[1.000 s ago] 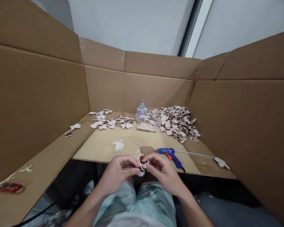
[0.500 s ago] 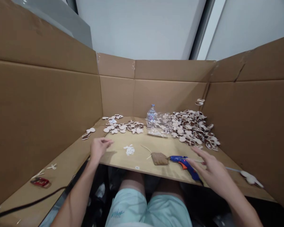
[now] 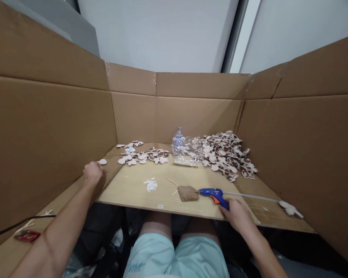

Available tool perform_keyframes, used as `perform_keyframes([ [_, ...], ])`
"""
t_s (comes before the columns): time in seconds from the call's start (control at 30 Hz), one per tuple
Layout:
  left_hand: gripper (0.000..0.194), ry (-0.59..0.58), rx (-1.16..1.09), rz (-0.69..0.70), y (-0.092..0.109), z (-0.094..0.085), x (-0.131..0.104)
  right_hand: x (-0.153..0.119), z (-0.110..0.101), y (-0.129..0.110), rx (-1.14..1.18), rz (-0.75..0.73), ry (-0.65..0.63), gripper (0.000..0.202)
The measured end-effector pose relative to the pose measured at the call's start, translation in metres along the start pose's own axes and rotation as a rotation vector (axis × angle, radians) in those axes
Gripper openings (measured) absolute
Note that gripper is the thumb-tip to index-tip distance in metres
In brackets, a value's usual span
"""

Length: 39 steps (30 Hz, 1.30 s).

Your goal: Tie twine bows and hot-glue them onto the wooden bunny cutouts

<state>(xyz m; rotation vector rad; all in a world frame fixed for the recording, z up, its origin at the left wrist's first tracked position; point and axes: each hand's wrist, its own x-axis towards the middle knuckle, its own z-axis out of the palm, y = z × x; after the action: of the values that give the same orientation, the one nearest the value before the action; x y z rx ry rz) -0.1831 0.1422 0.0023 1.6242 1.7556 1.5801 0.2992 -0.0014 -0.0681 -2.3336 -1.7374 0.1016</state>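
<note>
My right hand [image 3: 237,213] is wrapped round the handle of the blue glue gun [image 3: 211,192], whose nozzle points left at a brown patch [image 3: 188,194]. A long pale glue stick [image 3: 252,196] runs out behind the gun. At the left side my left hand [image 3: 93,172] is closed beside a white rounded piece [image 3: 103,161]; what its fingers hold, if anything, is hidden. Small white bits [image 3: 151,185] lie in a little heap on the pale board [image 3: 127,191]. A thin cream cord [image 3: 171,181] lies by the brown patch.
Brown and white shaped pieces form a large pile [image 3: 226,152] at back right and a smaller group [image 3: 143,156] at back left. A clear bottle [image 3: 179,139] stands between them. Red cutters [image 3: 27,235] and a black cable [image 3: 20,222] lie at left. Cardboard walls [image 3: 179,112] surround the table.
My left hand has moved left to the white pieces by the left wall. My right hand has come down and closed on the glue gun's handle. The view has shifted slightly.
</note>
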Motion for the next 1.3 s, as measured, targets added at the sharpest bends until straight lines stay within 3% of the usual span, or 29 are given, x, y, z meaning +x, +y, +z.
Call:
perform_keyframes([
  [0.2,0.022,0.054,0.08,-0.041,0.021,0.035,0.004,-0.001,-0.001,0.003,0.018,0.007,-0.002,0.026],
  [0.33,0.019,-0.019,-0.044,0.0,0.041,0.06,-0.028,-0.002,0.0,0.004,0.023,0.004,-0.006,0.027],
  [0.47,0.026,-0.107,-0.231,0.067,0.067,0.07,-0.074,-0.002,-0.001,0.004,0.027,0.003,-0.007,0.029],
  [0.6,0.039,-0.208,-0.444,0.14,0.098,0.061,-0.123,-0.003,-0.001,0.003,0.031,-0.011,-0.003,0.029],
  [0.67,0.043,-0.292,-0.78,0.242,0.112,0.053,-0.146,-0.003,0.0,0.004,0.032,-0.015,-0.002,0.03],
  [0.8,0.035,-0.436,-1.054,0.354,0.133,0.036,-0.178,-0.002,0.003,0.006,0.026,-0.014,-0.005,0.031],
  [1.03,0.035,-0.605,-1.193,0.536,0.15,0.024,-0.187,0.001,0.008,0.01,0.014,-0.018,0.002,0.032],
  [1.3,0.032,-0.649,-1.267,0.633,0.149,0.023,-0.191,0.001,0.01,0.011,-0.016,-0.001,0.003,0.033],
])
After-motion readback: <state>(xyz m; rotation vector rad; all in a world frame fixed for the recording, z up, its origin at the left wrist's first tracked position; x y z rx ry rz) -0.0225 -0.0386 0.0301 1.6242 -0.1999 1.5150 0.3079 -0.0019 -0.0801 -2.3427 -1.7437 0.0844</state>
